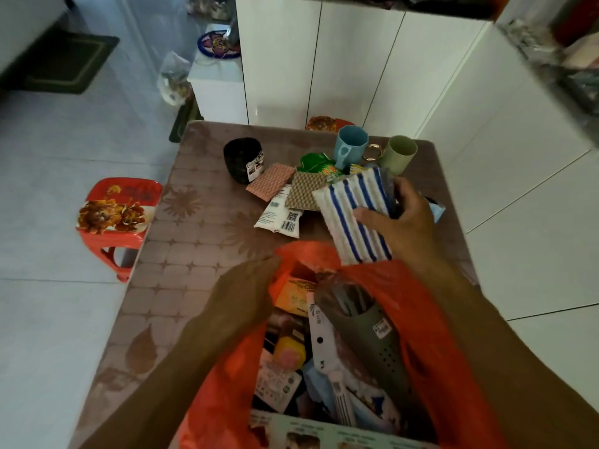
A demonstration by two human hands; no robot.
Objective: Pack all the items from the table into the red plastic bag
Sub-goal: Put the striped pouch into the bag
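Note:
The red plastic bag [431, 325] stands open at the table's near edge, stuffed with several packets and a grey-green perforated shoe [372, 332]. My left hand [249, 286] grips the bag's left rim and holds it open. My right hand [398, 215] holds a white cloth pad with blue stripes [353, 215] just above the bag's far rim. Farther back on the table lie a black bowl [243, 160], a pink patterned packet [270, 181], a brown patterned packet [304, 191], a white sachet [282, 215], a green packet [316, 163], a blue cup [350, 145] and a green cup [400, 153].
The table [181, 254] wears a brownish patterned cloth. A red stool [118, 209] stands to its left on the pale tiled floor. White cabinets [356, 66] rise right behind the table. A ring-shaped object [372, 152] lies between the two cups.

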